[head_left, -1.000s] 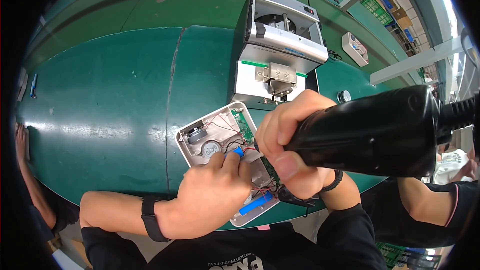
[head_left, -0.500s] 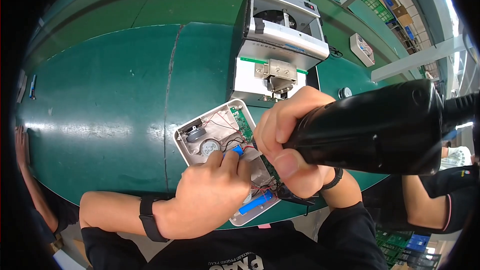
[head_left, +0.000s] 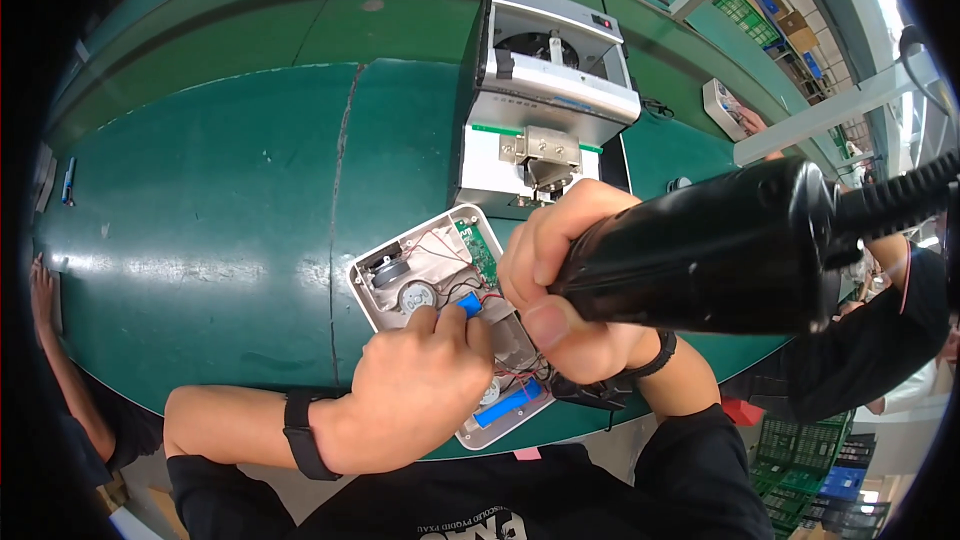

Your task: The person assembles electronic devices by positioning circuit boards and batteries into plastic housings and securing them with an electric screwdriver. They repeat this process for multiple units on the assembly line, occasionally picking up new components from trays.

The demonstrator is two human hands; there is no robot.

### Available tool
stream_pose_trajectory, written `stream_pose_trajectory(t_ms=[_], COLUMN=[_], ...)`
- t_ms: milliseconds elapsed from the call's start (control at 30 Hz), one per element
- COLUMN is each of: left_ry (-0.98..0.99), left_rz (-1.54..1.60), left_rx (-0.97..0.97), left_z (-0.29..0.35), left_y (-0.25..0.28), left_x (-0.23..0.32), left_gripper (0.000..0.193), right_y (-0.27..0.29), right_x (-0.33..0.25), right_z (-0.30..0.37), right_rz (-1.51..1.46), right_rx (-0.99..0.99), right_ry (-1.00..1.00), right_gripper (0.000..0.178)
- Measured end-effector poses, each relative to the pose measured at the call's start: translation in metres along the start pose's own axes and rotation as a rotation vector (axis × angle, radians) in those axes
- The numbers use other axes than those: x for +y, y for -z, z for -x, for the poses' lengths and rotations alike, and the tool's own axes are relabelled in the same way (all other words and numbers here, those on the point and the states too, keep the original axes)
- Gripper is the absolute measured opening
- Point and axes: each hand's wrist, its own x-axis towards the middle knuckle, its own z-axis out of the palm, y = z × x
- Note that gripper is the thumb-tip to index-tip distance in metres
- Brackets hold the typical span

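Right grip (head_left: 555, 325) is clenched around a black handheld tool (head_left: 700, 250), its tip hidden; left grip (head_left: 415, 390) reaches down to a blue block (head_left: 469, 304) — whether pinching it, I cannot tell. Both are over a white casing (head_left: 358, 285) on the bench (head_left: 220, 190). Circuit board (head_left: 478, 252) and long blue cell (head_left: 508, 404) sit inside, uncovered — what fixing is left doesn't show.

Both hands (head_left: 415, 390) at white casing (head_left: 428, 258)

green worktable (head_left: 210, 175), light glare at left | pale metal frame (head_left: 800, 130) right | grey floor (head_left: 612, 452) below
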Motion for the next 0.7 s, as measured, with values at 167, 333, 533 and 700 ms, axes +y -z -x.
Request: stream_pose_trajectory(t_ms=[167, 333, 533, 700], left_ry=[0.088, 0.133, 0.154, 0.125], left_rz=[-0.013, -0.010, 0.013, -0.010], left_rx=[-0.020, -0.017, 0.007, -0.004], left_z=[0.003, -0.002, -0.007, -0.005], left_y=[-0.002, -0.002, -0.006, -0.001], left_x=[0.001, -0.001, -0.001, -0.005], left_gripper=[0.015, 0.011, 0.021, 0.013], right_y=[0.007, 0.017, 0.018, 0.021], right_x=[-0.036, -0.031, -0.022, -0.032], right_z=[-0.020, -0.045, -0.042, -0.028], right_rz=[-0.086, 0.071, 0.132, 0.046], right_rx=[0.183, 0.311, 0.308, 0.118], right_ry=[0.270, 0.450, 0.256, 0.145], right_gripper=[0.030, 0.027, 0.029, 0.032])
